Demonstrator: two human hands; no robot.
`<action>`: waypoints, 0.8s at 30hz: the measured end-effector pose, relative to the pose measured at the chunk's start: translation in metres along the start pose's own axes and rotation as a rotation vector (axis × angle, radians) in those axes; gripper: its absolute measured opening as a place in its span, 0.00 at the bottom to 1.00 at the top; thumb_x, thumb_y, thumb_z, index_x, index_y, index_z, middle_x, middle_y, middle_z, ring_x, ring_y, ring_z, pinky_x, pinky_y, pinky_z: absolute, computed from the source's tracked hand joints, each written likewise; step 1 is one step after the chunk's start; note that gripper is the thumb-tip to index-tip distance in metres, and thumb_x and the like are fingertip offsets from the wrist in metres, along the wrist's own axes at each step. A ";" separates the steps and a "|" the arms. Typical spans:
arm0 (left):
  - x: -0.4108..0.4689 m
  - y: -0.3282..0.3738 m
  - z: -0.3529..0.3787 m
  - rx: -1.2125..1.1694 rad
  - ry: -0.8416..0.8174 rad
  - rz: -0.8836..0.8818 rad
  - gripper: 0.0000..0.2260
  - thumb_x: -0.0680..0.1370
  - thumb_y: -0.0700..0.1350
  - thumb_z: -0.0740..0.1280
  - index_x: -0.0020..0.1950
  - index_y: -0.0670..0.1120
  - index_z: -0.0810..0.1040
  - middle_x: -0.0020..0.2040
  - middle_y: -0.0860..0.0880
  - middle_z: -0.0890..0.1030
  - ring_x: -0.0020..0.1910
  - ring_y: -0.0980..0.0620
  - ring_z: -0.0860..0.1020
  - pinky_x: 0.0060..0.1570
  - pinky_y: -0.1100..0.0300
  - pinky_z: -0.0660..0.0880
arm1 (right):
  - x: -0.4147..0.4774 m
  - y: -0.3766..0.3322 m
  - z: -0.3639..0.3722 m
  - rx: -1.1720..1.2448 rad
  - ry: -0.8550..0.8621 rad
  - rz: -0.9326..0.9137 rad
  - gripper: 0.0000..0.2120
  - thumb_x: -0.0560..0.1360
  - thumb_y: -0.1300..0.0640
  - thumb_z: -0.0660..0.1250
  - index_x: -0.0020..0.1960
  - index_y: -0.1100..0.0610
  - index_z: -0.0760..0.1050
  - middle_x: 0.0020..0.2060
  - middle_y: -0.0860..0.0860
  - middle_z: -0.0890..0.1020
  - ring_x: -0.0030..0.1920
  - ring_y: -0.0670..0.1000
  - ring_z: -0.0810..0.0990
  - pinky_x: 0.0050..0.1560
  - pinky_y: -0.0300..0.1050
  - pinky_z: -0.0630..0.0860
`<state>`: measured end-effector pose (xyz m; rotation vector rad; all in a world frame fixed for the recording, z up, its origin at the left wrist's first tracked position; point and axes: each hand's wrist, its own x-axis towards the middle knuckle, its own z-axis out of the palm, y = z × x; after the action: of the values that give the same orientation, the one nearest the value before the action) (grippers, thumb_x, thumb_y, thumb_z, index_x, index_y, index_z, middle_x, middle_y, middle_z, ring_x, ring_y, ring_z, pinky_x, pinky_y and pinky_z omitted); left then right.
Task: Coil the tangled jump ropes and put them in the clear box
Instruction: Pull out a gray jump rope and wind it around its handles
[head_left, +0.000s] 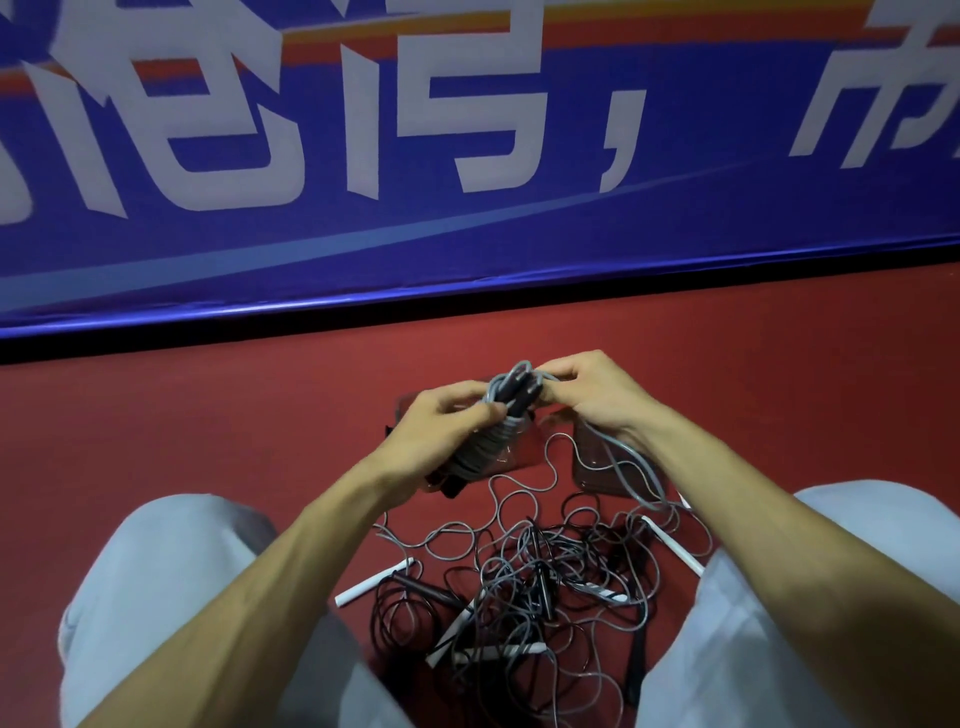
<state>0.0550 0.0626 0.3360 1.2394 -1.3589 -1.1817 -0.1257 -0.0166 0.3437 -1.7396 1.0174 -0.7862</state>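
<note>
Head view: both hands up over the red floor (208, 415), working one grey rope bundle (496, 444).
- Left hand (441, 421): fingers curled round the middle of the bundle, firm grip.
- Right hand (587, 395): fingertips pinching the top end of the bundle, where the dark handles poke out; other fingers curled.
- Bundle is tilted, upper end away from me, held clear of the floor.
- A loose grey strand (634, 473) drops from under my right wrist into the tangle.
- Tangle of ropes (535, 587): grey and black cords with white handles (374, 582) and dark ones, on the floor between my knees.
- Clear box (514, 454): on the floor right under the hands, mostly hidden by them; can't tell what's inside.
- A second clear piece (597, 467) lies just right of it; can't tell whether it's the lid.
- Blue banner (467, 234) runs along the far edge.
</note>
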 end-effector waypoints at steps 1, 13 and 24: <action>0.000 0.002 0.002 -0.097 0.011 -0.036 0.08 0.79 0.37 0.65 0.52 0.45 0.82 0.42 0.49 0.84 0.40 0.53 0.80 0.40 0.61 0.78 | 0.000 -0.002 0.001 0.017 -0.045 0.011 0.05 0.75 0.64 0.69 0.49 0.61 0.82 0.40 0.57 0.82 0.39 0.51 0.79 0.38 0.38 0.77; 0.003 0.021 -0.017 -0.603 -0.043 -0.438 0.16 0.79 0.50 0.61 0.43 0.41 0.83 0.37 0.42 0.82 0.32 0.47 0.81 0.33 0.57 0.81 | -0.016 -0.027 0.009 -0.525 -0.280 -0.082 0.07 0.78 0.48 0.65 0.47 0.50 0.78 0.31 0.47 0.84 0.24 0.42 0.73 0.28 0.34 0.67; 0.019 -0.012 -0.031 0.263 0.309 -0.087 0.11 0.75 0.53 0.72 0.50 0.47 0.81 0.42 0.45 0.84 0.38 0.47 0.82 0.41 0.50 0.80 | -0.031 -0.024 0.006 -1.074 -0.245 -0.191 0.11 0.82 0.47 0.55 0.47 0.50 0.71 0.40 0.53 0.79 0.44 0.60 0.78 0.43 0.51 0.72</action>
<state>0.0854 0.0410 0.3277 1.6090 -1.2641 -0.8420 -0.1274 0.0187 0.3621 -2.7797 1.2035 -0.0626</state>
